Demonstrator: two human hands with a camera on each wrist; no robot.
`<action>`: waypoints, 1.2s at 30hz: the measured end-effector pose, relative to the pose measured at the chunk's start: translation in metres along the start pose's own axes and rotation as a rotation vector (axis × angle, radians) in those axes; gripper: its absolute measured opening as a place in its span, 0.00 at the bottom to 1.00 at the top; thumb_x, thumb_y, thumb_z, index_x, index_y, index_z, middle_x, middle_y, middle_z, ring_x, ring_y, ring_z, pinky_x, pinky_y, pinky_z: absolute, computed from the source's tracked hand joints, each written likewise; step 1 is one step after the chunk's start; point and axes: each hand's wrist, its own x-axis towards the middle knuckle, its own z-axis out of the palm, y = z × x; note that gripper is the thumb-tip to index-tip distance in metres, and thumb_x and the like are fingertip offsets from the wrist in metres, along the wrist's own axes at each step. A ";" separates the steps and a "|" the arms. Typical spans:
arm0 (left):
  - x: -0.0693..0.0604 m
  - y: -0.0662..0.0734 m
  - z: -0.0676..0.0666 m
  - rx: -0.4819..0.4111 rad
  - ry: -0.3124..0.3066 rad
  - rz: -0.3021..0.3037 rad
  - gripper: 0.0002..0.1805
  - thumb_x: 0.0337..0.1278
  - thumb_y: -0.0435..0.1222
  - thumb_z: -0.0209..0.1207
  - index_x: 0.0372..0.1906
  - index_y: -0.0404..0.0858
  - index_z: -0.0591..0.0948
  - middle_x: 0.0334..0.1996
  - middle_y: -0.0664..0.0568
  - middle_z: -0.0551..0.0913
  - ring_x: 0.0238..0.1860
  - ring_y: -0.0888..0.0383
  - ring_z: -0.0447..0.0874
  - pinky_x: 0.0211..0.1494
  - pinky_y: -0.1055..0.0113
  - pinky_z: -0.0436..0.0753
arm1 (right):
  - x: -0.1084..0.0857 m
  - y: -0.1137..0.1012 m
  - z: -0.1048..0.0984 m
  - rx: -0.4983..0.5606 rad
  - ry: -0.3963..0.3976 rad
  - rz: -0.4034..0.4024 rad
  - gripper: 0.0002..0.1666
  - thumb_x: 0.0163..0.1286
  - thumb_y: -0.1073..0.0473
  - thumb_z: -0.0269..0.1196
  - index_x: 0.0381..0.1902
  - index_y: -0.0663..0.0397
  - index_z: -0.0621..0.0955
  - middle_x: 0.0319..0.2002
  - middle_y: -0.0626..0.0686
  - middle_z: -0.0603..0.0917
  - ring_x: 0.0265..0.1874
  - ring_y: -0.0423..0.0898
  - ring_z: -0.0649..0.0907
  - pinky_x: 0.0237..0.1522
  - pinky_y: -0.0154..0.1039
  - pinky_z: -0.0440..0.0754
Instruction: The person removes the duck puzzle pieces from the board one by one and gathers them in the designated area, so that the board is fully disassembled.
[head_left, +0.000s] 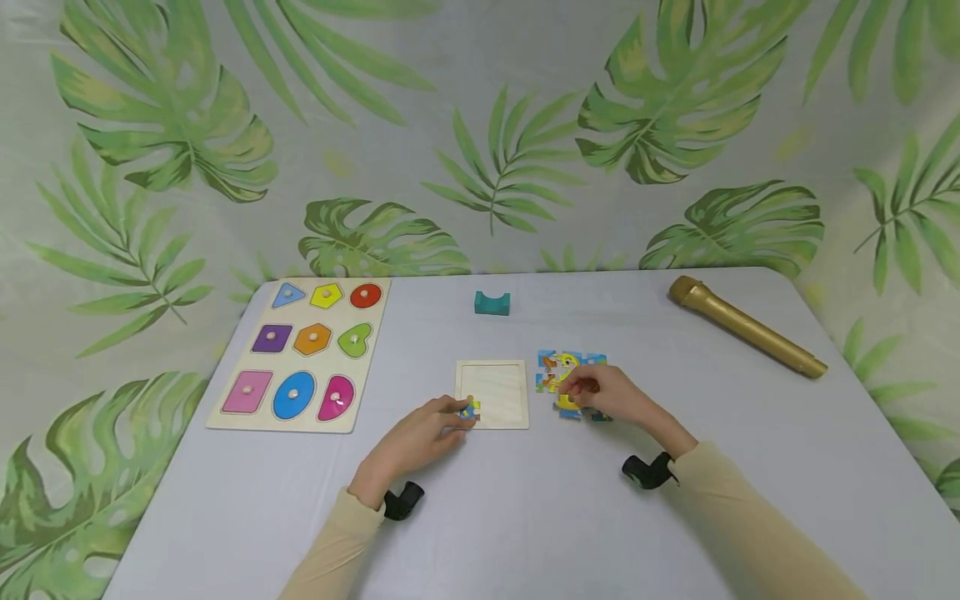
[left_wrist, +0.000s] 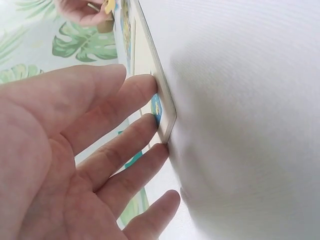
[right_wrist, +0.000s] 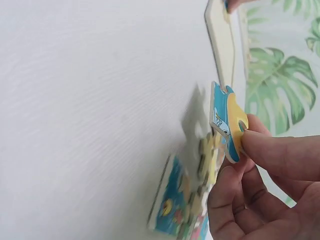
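A shallow square wooden puzzle tray [head_left: 504, 392] lies at the middle of the table, with one blue-and-yellow puzzle piece [head_left: 471, 410] in its near left corner. My left hand [head_left: 416, 437] touches that corner and piece with its fingertips; in the left wrist view its fingers [left_wrist: 137, 92] are nearly straight. Between thumb and fingertips my right hand [head_left: 615, 396] pinches a blue-and-yellow puzzle piece [right_wrist: 227, 122], raised off the table and tilted. Several more puzzle pieces [head_left: 550, 358] lie grouped right of the tray, partly hidden by the right hand.
At the left lies a wooden shape board [head_left: 285, 404] with knobbed coloured shapes. A small teal arched block [head_left: 492, 306] stands behind the tray. Toward the far right is a gold microphone [head_left: 750, 327]. A leaf-patterned cloth [head_left: 495, 167] hangs behind the table.
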 end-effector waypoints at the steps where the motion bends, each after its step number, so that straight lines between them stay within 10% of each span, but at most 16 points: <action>1: 0.000 0.000 0.000 -0.005 -0.002 -0.005 0.15 0.63 0.32 0.58 0.53 0.35 0.83 0.58 0.40 0.74 0.60 0.44 0.71 0.60 0.54 0.73 | -0.001 0.002 -0.001 -0.004 -0.003 0.006 0.09 0.61 0.73 0.59 0.38 0.64 0.82 0.33 0.53 0.81 0.30 0.45 0.76 0.32 0.35 0.76; 28: -0.002 -0.001 0.003 0.016 0.000 -0.025 0.16 0.64 0.34 0.58 0.55 0.36 0.81 0.61 0.41 0.72 0.61 0.45 0.71 0.61 0.55 0.72 | -0.007 -0.001 0.015 -0.141 0.131 -0.076 0.10 0.58 0.76 0.63 0.34 0.59 0.83 0.32 0.49 0.81 0.32 0.44 0.77 0.35 0.37 0.78; 36: -0.006 -0.004 0.002 0.058 0.007 -0.005 0.16 0.64 0.35 0.58 0.56 0.39 0.82 0.63 0.42 0.69 0.61 0.46 0.70 0.62 0.54 0.71 | 0.016 -0.032 0.050 -0.044 0.084 -0.180 0.12 0.58 0.76 0.62 0.41 0.63 0.82 0.36 0.53 0.82 0.32 0.44 0.77 0.35 0.35 0.78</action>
